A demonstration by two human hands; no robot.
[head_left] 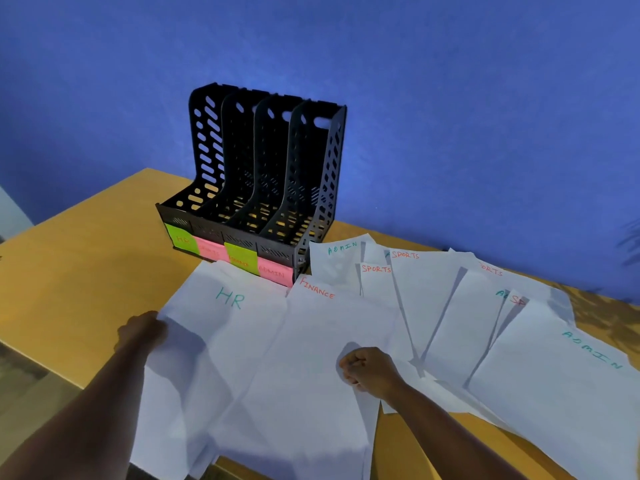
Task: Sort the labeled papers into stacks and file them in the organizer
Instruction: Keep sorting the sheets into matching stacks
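My left hand (142, 330) pinches the HR sheet (221, 327) at its edge on the table (86, 258), my right hand (369, 370) seems fisted empty on the FINANCE sheet (329, 327); I'd slide HR clear before lifting it toward the organizer (263, 188).

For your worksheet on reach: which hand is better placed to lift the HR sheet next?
Left, probably. The left hand already grips the HR sheet at its left edge, while the right hand rests curled on the FINANCE sheet beside it.
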